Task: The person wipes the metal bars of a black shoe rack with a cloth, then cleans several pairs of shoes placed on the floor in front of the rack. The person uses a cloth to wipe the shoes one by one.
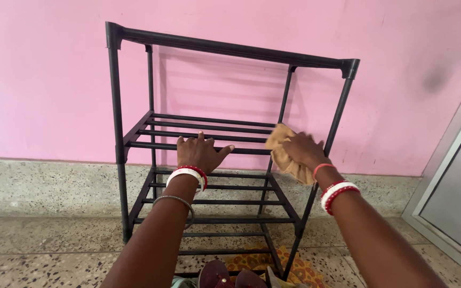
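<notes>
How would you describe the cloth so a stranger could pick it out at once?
Against the pink wall stands a black metal tube rack. At the right end of its middle shelf, the right hand presses a crumpled tan cloth, the only soft, pale thing among the dark bars.

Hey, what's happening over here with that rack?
A person is bent over an empty black metal-tube shoe rack standing against a pink wall. The left hand rests flat on the front bars of the middle shelf, steadying it. The right hand presses a crumpled tan cloth against the right end of that same shelf. Both wrists wear red and white bangles. On the speckled stone floor beneath the rack lie an orange patterned cloth and some dark red footwear.
</notes>
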